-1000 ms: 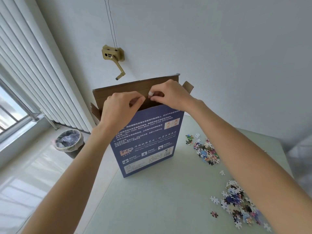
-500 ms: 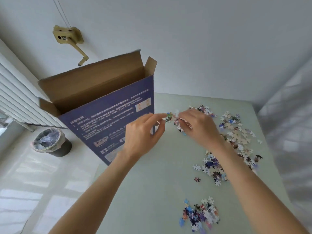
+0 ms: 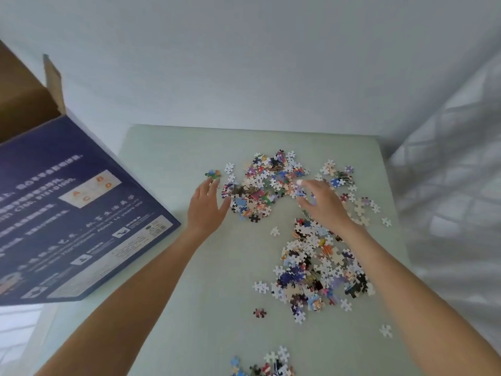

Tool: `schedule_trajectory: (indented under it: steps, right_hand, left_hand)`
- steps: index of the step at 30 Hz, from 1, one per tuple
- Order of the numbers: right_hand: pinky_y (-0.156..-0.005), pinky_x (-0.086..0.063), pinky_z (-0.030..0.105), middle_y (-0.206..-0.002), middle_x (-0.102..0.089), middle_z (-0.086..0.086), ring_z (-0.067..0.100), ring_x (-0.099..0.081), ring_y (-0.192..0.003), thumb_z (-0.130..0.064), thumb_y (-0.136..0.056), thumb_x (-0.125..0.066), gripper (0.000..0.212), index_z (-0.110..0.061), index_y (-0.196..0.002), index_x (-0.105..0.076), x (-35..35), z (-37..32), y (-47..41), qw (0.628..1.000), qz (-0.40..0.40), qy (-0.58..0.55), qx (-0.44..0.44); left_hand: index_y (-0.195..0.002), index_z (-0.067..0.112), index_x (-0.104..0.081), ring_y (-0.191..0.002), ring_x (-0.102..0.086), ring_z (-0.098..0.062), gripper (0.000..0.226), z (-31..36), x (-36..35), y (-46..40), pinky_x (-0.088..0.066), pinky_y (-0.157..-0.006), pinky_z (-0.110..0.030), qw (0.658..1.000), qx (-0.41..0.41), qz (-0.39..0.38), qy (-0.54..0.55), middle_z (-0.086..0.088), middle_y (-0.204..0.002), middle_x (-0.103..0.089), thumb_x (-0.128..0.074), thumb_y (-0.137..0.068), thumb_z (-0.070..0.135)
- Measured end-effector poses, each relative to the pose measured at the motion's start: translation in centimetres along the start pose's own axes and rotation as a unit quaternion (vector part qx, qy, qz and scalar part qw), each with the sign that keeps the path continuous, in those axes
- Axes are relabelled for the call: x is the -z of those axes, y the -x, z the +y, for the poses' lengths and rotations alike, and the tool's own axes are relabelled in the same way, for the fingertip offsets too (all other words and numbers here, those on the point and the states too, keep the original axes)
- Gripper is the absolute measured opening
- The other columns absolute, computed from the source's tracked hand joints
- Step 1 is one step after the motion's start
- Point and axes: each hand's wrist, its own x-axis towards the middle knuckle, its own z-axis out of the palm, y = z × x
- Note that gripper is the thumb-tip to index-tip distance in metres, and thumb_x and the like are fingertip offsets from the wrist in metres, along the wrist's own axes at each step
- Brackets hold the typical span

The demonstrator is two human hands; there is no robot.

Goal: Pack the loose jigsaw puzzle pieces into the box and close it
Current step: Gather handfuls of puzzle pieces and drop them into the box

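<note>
Reaching over the surface, both hands lie flat with fingers spread wide, holding nothing. The left hand rests just left of the far pile of pieces, its fingertips near one stray piece; the right hand lies on that pile's right side. The box stands open well left of the left fingers, and more pieces lie nearer, below the right wrist.

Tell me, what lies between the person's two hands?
In the head view, a heap of loose puzzle pieces lies between left hand and right hand.
</note>
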Motion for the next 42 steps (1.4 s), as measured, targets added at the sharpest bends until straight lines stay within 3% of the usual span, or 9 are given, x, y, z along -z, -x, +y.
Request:
schedule_trajectory:
  steps: [6,11,18,22,26,30,36,39,42]
  right_hand:
    - [-0.114,0.003,0.040,-0.157,0.002,0.006,0.024,0.004,-0.144,-0.047,-0.096,-0.033,0.063,-0.022,-0.148,-0.009,-4.7,6.0,-8.5,0.994,-0.014,0.090,-0.060]
    - [-0.113,0.012,0.044,-0.154,0.019,0.007,0.027,0.018,-0.141,-0.056,-0.095,-0.016,0.063,-0.030,-0.146,0.013,-6.9,7.3,-14.2,0.988,-0.047,0.132,-0.065]
    - [-0.114,0.013,0.047,-0.156,0.006,-0.004,0.022,0.011,-0.143,-0.054,-0.096,-0.014,0.054,-0.036,-0.146,-0.004,-7.8,5.6,-18.0,0.971,-0.108,0.178,0.113]
    - [-0.115,0.013,0.042,-0.156,0.003,-0.009,0.017,0.012,-0.143,-0.057,-0.094,-0.014,0.057,-0.034,-0.147,-0.010,-8.8,5.0,-15.0,0.959,-0.159,0.162,0.167]
    - [-0.115,0.013,0.034,-0.156,0.001,-0.011,0.010,0.012,-0.142,-0.061,-0.090,-0.008,0.065,-0.030,-0.147,-0.019,-9.2,5.0,-8.2,0.965,-0.162,0.115,0.169]
    - [-0.116,0.009,0.033,-0.156,-0.002,-0.008,0.009,0.011,-0.143,-0.051,-0.095,-0.014,0.056,-0.028,-0.144,-0.029,-9.8,4.2,0.8,0.969,-0.164,0.076,0.167]
    - [-0.118,-0.007,0.035,-0.150,-0.030,0.002,0.015,-0.013,-0.143,-0.031,-0.095,-0.047,0.031,-0.011,-0.116,-0.059,-10.7,2.8,9.8,0.980,-0.152,-0.013,0.127]
    - [-0.112,-0.023,0.028,-0.137,-0.048,-0.001,0.008,-0.038,-0.129,-0.024,-0.093,-0.054,0.030,-0.014,-0.121,-0.060,-9.3,1.8,12.0,0.981,-0.164,-0.057,0.091]
    - [-0.096,-0.040,0.019,-0.129,-0.056,-0.004,-0.016,-0.049,-0.097,-0.020,-0.094,-0.053,0.029,-0.015,-0.121,-0.060,-6.8,2.1,12.0,0.979,-0.172,-0.074,0.085]
  left_hand:
    - [-0.149,0.013,-0.009,-0.145,0.000,-0.022,0.071,-0.9,-6.0,-4.6,-0.003,-0.119,-0.037,0.994,0.111,0.011,0.008,-0.010,-0.157,-0.005,-0.033,-0.095,0.052]
    - [-0.150,0.014,-0.006,-0.145,0.004,-0.015,0.069,-0.6,-7.8,-7.4,0.003,-0.117,-0.031,0.997,0.070,0.035,0.010,-0.002,-0.158,-0.003,-0.024,-0.096,0.053]
    - [-0.150,0.017,-0.007,-0.143,0.003,-0.008,0.075,-0.4,-7.9,-11.1,0.005,-0.116,-0.029,0.997,-0.055,-0.034,-0.032,0.004,-0.157,-0.004,-0.005,-0.090,0.063]
    - [-0.150,0.020,-0.011,-0.144,0.001,-0.007,0.068,0.4,-8.2,-8.3,0.001,-0.118,-0.030,0.987,-0.138,-0.080,-0.022,0.004,-0.157,-0.008,-0.007,-0.093,0.057]
    - [-0.148,0.015,-0.022,-0.144,-0.005,-0.008,0.063,0.4,-8.3,-3.1,-0.004,-0.119,-0.031,0.983,-0.161,-0.087,0.013,0.001,-0.155,-0.019,-0.015,-0.097,0.051]
    - [-0.146,0.014,-0.026,-0.143,-0.007,-0.007,0.064,0.8,-7.7,4.5,-0.006,-0.119,-0.032,0.973,-0.183,-0.125,0.057,0.001,-0.154,-0.023,-0.017,-0.096,0.053]
    - [-0.143,0.022,-0.035,-0.141,-0.012,0.000,0.058,1.4,-6.5,13.7,-0.008,-0.114,-0.019,0.960,-0.160,-0.190,0.134,0.009,-0.150,-0.030,-0.022,-0.095,0.052]
    - [-0.134,0.022,-0.047,-0.132,-0.036,-0.008,0.054,2.2,-5.7,15.5,-0.025,-0.106,-0.021,0.960,-0.160,-0.191,0.124,0.004,-0.138,-0.049,-0.025,-0.093,0.050]
    - [-0.119,0.019,-0.059,-0.100,-0.061,-0.011,0.047,3.2,-5.3,13.8,-0.043,-0.091,-0.025,0.963,-0.200,-0.148,0.105,0.005,-0.108,-0.068,-0.030,-0.093,0.045]
